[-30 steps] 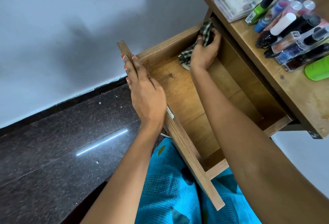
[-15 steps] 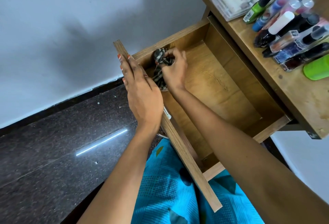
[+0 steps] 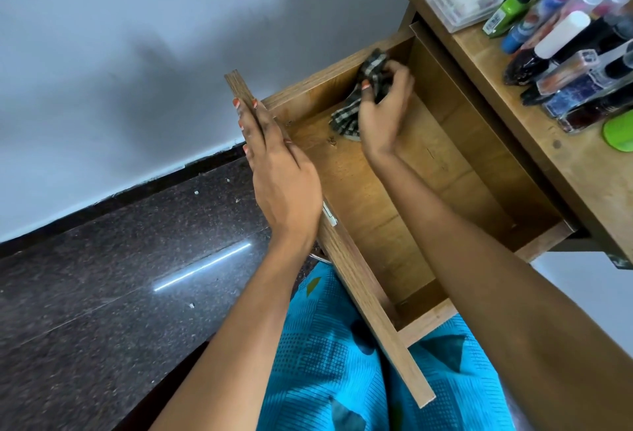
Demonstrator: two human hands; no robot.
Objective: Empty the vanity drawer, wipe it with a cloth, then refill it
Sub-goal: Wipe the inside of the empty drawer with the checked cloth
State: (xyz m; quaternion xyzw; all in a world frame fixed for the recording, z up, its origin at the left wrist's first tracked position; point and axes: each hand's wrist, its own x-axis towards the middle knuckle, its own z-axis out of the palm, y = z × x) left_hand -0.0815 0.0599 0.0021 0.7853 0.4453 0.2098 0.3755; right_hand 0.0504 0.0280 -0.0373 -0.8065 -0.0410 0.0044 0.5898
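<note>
**Position.** The drawer (image 3: 394, 197) stands pulled out at centre frame, and only the cloth is visible inside it. The checked cloth (image 3: 344, 119) lies in the drawer's upper end, against the side wall and the floor, near the corner below the vanity top (image 3: 568, 170).

**Hands.** The right hand (image 3: 385, 112) has its fingers curled round the bunched upper part of the cloth. A loose tail hangs out toward the lower left. The left hand (image 3: 282, 173) lies flat with its fingers straight along the top edge of the drawer front (image 3: 363, 280). It holds nothing and appears to be bracing the panel.

**Handling.**
- The cloth is judged to be soft, light and limp. It should be gathered into a pad in the palm so that the tail does not drag or snag in corners.
- The drawer is rigid board and probably slides under a sideways wipe, so it should be steadied at the front panel.
- The bottles (image 3: 561, 54) at upper right look small, smooth and likely to roll. For refilling, each should be gripped round its body.
</note>
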